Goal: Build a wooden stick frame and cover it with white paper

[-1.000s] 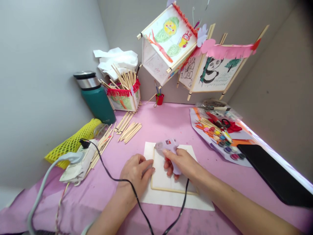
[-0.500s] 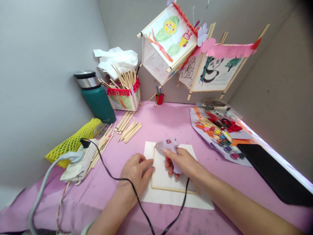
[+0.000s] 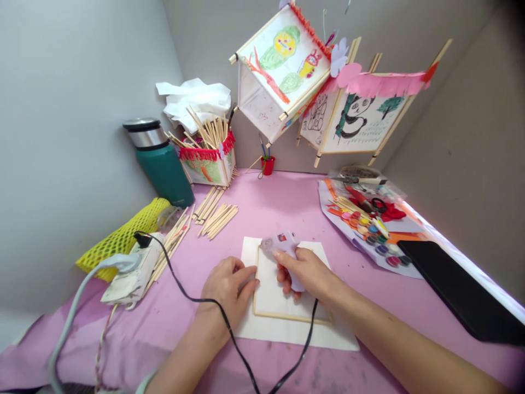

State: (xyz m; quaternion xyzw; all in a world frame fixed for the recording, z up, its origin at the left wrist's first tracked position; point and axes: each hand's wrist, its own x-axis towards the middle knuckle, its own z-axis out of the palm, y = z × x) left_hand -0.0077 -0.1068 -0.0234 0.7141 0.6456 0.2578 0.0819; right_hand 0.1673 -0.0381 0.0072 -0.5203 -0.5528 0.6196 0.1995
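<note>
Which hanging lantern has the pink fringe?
The panda lantern, the rightmost in view, with pink fringe along its top edge. The left lantern has red fringe instead and a green-and-yellow drawing.

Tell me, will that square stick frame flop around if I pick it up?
The square stick frame will probably feel light, since its sticks look thin. It should stay fairly stiff if its corners hold, but those corners could snap if twisted hard.

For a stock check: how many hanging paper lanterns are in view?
2: the green-figure lantern at upper centre, the panda lantern right of it. More may hide above the view.
</note>
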